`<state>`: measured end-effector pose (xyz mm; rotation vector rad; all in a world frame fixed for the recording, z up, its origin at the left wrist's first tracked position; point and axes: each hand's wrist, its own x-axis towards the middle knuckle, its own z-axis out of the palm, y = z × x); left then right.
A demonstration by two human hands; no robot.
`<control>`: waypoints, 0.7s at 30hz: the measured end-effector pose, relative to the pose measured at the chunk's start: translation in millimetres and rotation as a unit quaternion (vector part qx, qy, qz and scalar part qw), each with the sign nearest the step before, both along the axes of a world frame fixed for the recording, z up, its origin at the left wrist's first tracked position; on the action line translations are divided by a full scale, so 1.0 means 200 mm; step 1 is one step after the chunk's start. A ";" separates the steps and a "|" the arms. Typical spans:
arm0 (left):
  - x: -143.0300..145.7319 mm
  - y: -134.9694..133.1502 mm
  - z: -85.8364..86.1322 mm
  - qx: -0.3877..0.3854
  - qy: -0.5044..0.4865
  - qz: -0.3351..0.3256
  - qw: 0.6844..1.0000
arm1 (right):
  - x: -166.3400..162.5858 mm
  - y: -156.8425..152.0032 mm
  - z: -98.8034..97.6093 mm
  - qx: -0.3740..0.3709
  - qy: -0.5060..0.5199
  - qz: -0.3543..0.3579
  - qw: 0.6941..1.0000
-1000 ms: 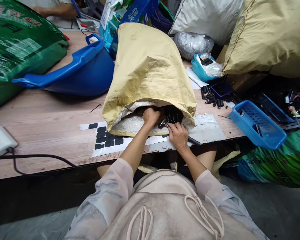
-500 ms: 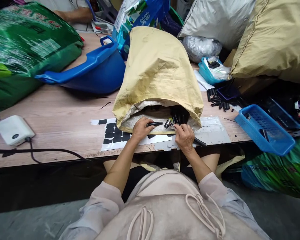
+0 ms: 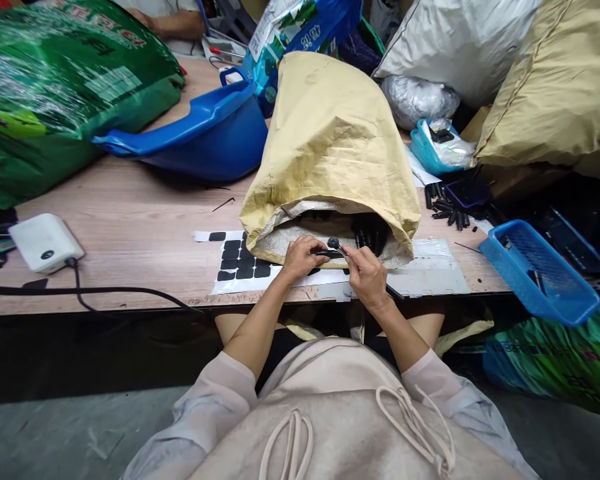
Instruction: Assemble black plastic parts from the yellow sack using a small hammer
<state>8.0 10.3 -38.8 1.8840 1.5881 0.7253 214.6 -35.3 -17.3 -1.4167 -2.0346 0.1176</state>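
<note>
My left hand [image 3: 301, 259] is closed in a pinch on a slim black pen-like part [image 3: 330, 253] at the mouth of a yellow woven sack [image 3: 340, 133]. Around the handle of a small hammer [image 3: 333, 243] my right hand [image 3: 367, 277] is closed. The hammer's round head hangs just above the black part, its dark face showing, and the handle end sticks out below my right hand. More black parts [image 3: 370, 233] lie inside the sack's mouth, partly in shadow. Under the sack's front edge is a white sheet of black square stickers [image 3: 244, 260].
A blue basin [image 3: 200, 143] and a white box with a cable [image 3: 46, 243] stand on the left. To the right are a blue basket [image 3: 540, 273] and loose black parts [image 3: 453, 210]. Full sacks line the back, and another person's arm [image 3: 177, 25] shows at the far left.
The view has shifted slightly, moving the scene rightward. My hands have come closer together. The hammer head has turned from its metal side to a dark round face, nearer the black part.
</note>
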 end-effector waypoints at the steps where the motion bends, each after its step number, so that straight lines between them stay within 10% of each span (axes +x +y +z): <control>1: 0.00 0.00 0.00 0.000 0.000 0.000 1.000 | -0.01 0.00 0.00 0.001 -0.001 0.003 1.000; 21: 0.01 0.00 0.00 -0.002 0.022 0.010 1.000 | 0.05 -0.02 -0.03 -0.027 0.013 -0.035 0.999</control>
